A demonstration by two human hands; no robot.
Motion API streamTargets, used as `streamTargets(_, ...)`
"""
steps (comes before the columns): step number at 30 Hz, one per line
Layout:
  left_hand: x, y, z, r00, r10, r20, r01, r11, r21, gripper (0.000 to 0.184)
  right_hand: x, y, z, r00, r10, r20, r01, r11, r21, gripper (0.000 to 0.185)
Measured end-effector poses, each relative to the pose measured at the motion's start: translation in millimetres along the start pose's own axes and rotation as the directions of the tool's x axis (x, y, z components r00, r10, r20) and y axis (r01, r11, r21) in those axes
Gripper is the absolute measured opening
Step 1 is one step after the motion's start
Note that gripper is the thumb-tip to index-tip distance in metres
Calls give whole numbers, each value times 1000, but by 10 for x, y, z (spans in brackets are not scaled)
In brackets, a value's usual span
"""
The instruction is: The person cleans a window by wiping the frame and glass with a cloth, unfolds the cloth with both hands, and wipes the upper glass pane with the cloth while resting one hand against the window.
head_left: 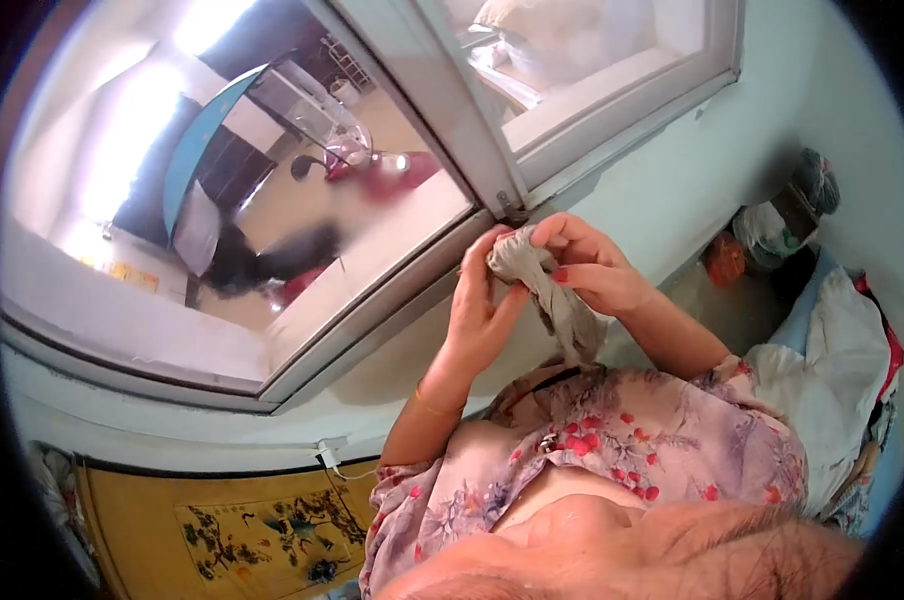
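Observation:
A grey-beige cloth point(569, 315) is bunched and twisted between my two hands, its loose end hanging toward my chest. My left hand point(482, 298) is closed around the left side of the bunch, thumb below it. My right hand point(594, 268) grips the cloth from the right, thumb and fingers bent over it. Both hands are close to the lower corner of the metal window frame point(487, 210). Whether the cloth touches the frame, I cannot tell.
A window pane on the left shows a room with a blue umbrella point(204, 140). Below lies a yellow panel with a tree picture point(272, 535), near a white plug point(328, 455). White fabric point(822, 370) is piled at right, with bags point(767, 235) above.

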State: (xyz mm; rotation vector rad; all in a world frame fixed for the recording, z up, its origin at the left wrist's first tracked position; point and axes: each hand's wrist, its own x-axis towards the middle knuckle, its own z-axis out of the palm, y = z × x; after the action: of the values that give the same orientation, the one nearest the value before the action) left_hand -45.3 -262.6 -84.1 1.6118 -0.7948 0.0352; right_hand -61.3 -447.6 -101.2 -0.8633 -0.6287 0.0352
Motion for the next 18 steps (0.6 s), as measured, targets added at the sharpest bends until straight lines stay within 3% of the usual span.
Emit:
streamTargets(2,30,-34,118,990,-142,-4,140,981,-132,43,-68,14,-58,998,-39,-58,34,995,-89,35)
streamTargets(4,11,-205,110,984,-177,5,177,984,38,33,-110,-54,-158,992,-64,-110,43,982,-185,29)
streamTargets(5,-11,-240,101,982,-190,11,187,974,126,29,-144,-131,-78,965,-95,-244,37,972,-232,20)
streamTargets(9,-10,-251,95,956,-293,-13,292,955,-53,23,-365,-225,-444,891,-229,-393,97,940,-327,22)
streamTargets(13,54,-288,29,970,-243,-17,228,929,-292,21,-605,-395,-603,825,-291,-484,129,932,-340,22)
streamTargets(18,69,-277,106,966,-258,31,255,915,-313,23,-828,-375,-666,776,-283,-564,95,936,-338,23)
